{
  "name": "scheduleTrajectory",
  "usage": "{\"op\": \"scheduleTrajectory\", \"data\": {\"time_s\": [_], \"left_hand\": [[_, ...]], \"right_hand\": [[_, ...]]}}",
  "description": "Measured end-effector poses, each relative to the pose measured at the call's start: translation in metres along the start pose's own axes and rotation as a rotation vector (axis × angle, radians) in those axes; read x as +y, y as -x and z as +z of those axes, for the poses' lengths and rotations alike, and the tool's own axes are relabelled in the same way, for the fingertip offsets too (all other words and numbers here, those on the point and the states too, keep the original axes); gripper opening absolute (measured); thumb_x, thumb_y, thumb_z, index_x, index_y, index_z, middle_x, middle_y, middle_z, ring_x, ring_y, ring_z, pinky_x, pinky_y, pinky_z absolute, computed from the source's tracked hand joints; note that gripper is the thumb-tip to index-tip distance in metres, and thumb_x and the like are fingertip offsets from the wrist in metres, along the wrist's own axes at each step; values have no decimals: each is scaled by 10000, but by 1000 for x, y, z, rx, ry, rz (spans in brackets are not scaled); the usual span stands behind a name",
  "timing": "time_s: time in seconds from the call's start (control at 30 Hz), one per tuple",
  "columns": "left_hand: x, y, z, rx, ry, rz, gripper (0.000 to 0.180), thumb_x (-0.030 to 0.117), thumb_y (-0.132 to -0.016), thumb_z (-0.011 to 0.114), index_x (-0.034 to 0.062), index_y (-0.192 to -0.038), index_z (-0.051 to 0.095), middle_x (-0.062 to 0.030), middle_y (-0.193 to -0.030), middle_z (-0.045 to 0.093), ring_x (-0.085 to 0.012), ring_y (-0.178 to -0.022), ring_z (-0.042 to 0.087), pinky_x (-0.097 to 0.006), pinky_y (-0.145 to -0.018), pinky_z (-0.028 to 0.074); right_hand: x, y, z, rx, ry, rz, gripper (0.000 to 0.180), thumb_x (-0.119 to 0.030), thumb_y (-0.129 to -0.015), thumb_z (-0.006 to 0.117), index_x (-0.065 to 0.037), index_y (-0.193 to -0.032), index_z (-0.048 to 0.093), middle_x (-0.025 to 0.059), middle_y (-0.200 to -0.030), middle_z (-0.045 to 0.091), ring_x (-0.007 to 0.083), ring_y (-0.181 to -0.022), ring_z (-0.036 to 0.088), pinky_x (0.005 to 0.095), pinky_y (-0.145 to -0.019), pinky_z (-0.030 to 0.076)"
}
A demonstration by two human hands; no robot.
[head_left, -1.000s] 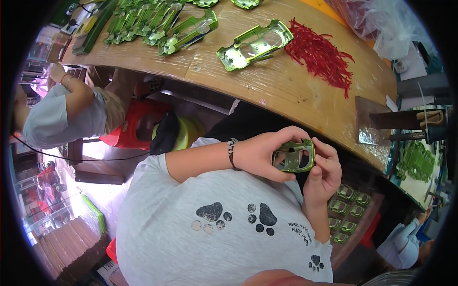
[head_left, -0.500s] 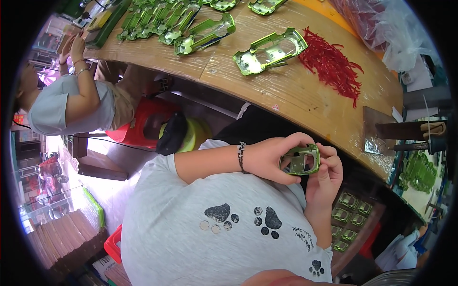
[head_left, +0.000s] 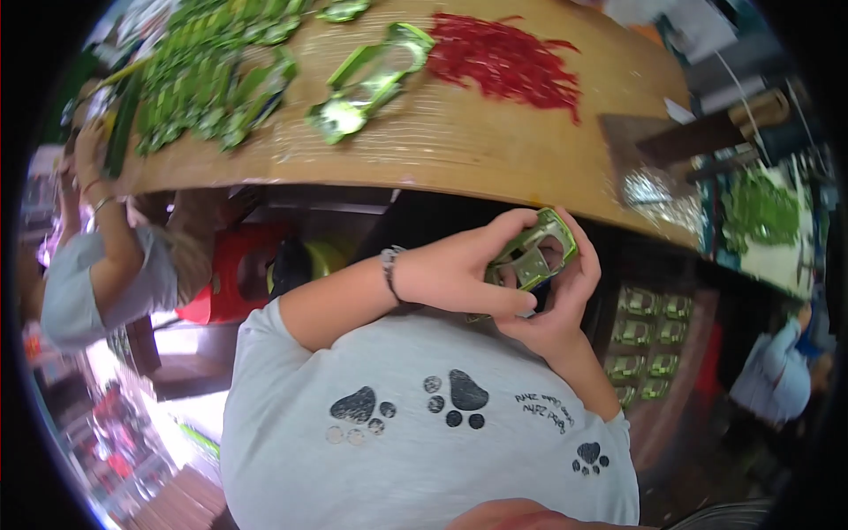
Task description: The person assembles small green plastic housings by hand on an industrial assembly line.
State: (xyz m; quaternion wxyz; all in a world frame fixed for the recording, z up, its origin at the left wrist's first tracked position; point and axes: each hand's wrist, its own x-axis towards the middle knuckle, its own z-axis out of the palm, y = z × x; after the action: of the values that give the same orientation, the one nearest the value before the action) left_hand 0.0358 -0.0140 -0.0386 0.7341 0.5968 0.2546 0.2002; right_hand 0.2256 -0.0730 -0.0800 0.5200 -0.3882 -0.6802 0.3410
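Below the near edge of the bench [head_left: 495, 168], my left hand [head_left: 455, 274] and right hand [head_left: 565, 296] both grip a folded green leaf cup [head_left: 530, 256], held at chest height above my grey shirt [head_left: 424, 442]. Compared with a second ago, the cup sits higher and nearer the bench edge, fingers still pinching its folds, so shaping appears ongoing. Finished cups [head_left: 371, 79] and red chillies [head_left: 508, 57] lie on the bench.

Fingers [head_left: 495, 305] are covering the lower part of the green folded leaf piece [head_left: 533, 256]; the desk [head_left: 495, 141] is running off the top edge, and the far green leaves [head_left: 194, 79] are blurring together.
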Motion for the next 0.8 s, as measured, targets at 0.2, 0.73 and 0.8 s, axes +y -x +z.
{"op": "scheduleTrajectory", "data": {"time_s": [0.2, 0.73, 0.8], "left_hand": [[28, -31, 5, -267, 329, -2, 805, 80, -913, 624, -1, -1552, 142, -108, -1445, 416, -128, -1134, 535, -266, -900, 487], [50, -101, 28, -187, 642, -20, 869, 261, -914, 706, 9, -1548, 168, -142, -1423, 472, -250, -1281, 514, -369, -1046, 455], [51, -103, 30, -147, 615, -6, 901, 288, -897, 726, 10, -1548, 169, -145, -1433, 463, -255, -1283, 511, -378, -1052, 452]], "right_hand": [[-10, 13, -30, 227, -523, 270, 1163, -325, -647, 902, -24, -1497, 167, 172, -1454, 379, 261, -1284, 481, 410, -1053, 443], [-23, -37, -79, 496, -820, 335, 1118, -503, -705, 861, -14, -1488, 230, 133, -1404, 459, 240, -1216, 553, 393, -1013, 483], [-29, -42, -82, 494, -860, 331, 1109, -490, -708, 864, -15, -1485, 231, 133, -1399, 466, 234, -1215, 554, 396, -1014, 483]]}}
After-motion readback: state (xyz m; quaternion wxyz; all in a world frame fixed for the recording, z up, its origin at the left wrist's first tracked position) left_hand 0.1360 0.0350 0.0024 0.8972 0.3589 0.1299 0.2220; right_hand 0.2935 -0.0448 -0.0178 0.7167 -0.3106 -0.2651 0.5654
